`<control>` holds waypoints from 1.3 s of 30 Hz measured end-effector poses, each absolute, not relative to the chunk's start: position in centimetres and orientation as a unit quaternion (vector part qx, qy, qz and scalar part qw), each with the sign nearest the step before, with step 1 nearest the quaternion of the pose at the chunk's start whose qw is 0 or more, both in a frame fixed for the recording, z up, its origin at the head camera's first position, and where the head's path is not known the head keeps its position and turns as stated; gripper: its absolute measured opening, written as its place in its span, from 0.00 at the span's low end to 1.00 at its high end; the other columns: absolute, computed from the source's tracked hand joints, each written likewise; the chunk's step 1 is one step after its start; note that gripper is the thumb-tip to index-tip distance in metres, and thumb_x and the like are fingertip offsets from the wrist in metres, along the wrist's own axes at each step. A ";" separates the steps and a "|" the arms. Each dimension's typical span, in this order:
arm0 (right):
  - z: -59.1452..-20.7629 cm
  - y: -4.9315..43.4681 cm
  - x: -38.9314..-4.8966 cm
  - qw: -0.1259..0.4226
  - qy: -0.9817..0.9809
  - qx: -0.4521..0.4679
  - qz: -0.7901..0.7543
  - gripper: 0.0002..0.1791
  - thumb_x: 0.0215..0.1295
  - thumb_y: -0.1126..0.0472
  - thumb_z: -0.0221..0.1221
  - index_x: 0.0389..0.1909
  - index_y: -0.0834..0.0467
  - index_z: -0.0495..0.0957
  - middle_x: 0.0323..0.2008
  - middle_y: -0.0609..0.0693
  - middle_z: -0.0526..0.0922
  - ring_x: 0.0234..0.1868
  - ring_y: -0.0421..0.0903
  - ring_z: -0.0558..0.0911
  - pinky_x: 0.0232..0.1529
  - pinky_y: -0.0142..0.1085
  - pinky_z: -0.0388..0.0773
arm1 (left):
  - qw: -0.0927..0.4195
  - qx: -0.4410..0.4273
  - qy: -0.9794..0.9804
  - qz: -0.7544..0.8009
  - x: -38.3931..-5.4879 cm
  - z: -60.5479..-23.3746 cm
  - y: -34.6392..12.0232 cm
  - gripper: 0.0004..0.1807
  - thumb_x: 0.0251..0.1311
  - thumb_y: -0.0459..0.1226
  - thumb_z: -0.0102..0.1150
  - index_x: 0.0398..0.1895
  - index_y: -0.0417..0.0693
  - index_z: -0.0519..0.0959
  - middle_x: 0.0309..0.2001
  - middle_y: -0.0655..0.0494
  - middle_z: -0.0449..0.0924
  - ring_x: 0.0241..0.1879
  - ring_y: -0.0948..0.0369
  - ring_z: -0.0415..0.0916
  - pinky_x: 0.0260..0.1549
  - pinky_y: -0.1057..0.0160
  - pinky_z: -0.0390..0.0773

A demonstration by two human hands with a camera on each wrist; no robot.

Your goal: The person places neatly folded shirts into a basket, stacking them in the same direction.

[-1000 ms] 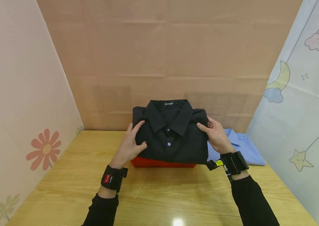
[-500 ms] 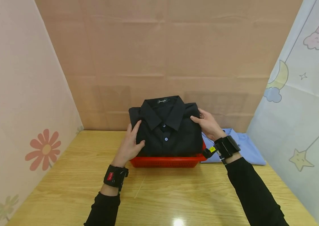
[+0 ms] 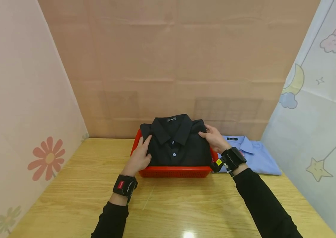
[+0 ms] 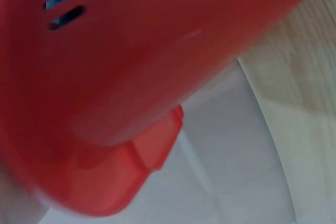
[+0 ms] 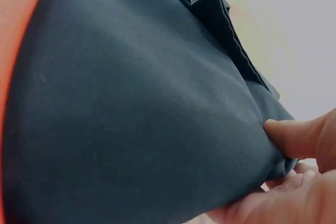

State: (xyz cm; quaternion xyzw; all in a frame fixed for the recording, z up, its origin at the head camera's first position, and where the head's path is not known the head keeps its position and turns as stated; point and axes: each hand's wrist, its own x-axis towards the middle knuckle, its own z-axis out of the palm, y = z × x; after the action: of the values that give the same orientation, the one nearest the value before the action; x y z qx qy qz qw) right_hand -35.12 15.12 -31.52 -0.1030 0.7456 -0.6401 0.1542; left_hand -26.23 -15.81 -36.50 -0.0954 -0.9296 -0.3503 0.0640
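Observation:
A folded black shirt (image 3: 182, 155) with a stiff collar and pale buttons lies in the red basket (image 3: 175, 171), its collar end towards the back wall. My right hand (image 3: 215, 138) pinches the shirt's right side between thumb and fingers; the right wrist view shows the thumb (image 5: 294, 135) on top of the black cloth. At the shirt's left side, over the basket's left rim, my left hand (image 3: 139, 158) rests with fingers extended on the cloth. The left wrist view is mostly filled by the slotted basket wall (image 4: 142, 61), and hides these fingers.
A folded light blue shirt (image 3: 260, 158) lies on the wooden table (image 3: 168, 205) to the right of the basket, partly behind my right arm. Brown paper (image 3: 168, 66) covers the back, and patterned white panels (image 3: 319, 132) stand at both sides.
Both hands have brought the black shirt down into the red basket, moving slightly left. More of the basket's front and side rims shows now, and more of the blue shirt.

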 end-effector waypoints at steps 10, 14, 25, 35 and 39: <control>-32.7 15.0 -35.7 0.160 0.810 -0.093 -0.556 0.34 0.78 0.65 0.41 0.78 0.62 0.37 0.75 0.68 0.51 0.70 0.66 0.63 0.66 0.53 0.68 | 0.054 -0.089 -0.939 -0.328 -27.2 -37.5 -15.6 0.43 0.59 0.25 0.53 0.78 0.49 0.52 0.76 0.42 0.46 0.23 0.54 0.67 0.27 0.62 0.68; -32.6 15.0 -35.9 0.148 0.838 -0.090 -0.518 0.34 0.77 0.66 0.42 0.78 0.64 0.38 0.75 0.69 0.50 0.70 0.67 0.63 0.63 0.54 0.70 | 0.046 -0.079 -0.941 -0.326 -27.3 -37.6 -15.4 0.42 0.61 0.26 0.52 0.78 0.50 0.51 0.77 0.42 0.44 0.22 0.54 0.67 0.28 0.62 0.68; -32.8 14.5 -36.4 0.144 0.889 -0.088 -0.425 0.36 0.73 0.69 0.44 0.77 0.68 0.40 0.75 0.70 0.48 0.72 0.66 0.59 0.66 0.54 0.66 | 0.023 -0.056 -0.950 -0.305 -26.9 -37.5 -14.9 0.38 0.65 0.33 0.53 0.78 0.47 0.53 0.77 0.40 0.45 0.20 0.56 0.67 0.26 0.60 0.69; -32.7 14.2 -36.7 0.160 0.904 -0.084 -0.387 0.36 0.69 0.73 0.44 0.76 0.68 0.44 0.73 0.69 0.53 0.65 0.65 0.65 0.61 0.50 0.68 | -0.029 -0.047 -0.962 -0.269 -27.0 -38.0 -14.6 0.40 0.66 0.40 0.55 0.78 0.44 0.50 0.78 0.42 0.45 0.32 0.51 0.75 0.26 0.58 0.73; -32.6 14.3 -36.6 0.149 0.918 -0.113 -0.349 0.36 0.70 0.72 0.46 0.75 0.70 0.44 0.73 0.71 0.53 0.71 0.67 0.59 0.68 0.56 0.62 | -0.042 -0.051 -0.964 -0.259 -27.2 -38.0 -14.5 0.40 0.67 0.42 0.54 0.77 0.41 0.50 0.78 0.40 0.44 0.57 0.46 0.73 0.48 0.48 0.79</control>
State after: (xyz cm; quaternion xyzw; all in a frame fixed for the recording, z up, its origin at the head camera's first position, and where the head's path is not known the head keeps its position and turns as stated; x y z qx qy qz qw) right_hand -36.56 14.27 -32.65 -0.1133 0.9180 -0.3495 0.1493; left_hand -27.20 -14.49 -37.99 -0.0505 -0.9637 -0.2589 -0.0424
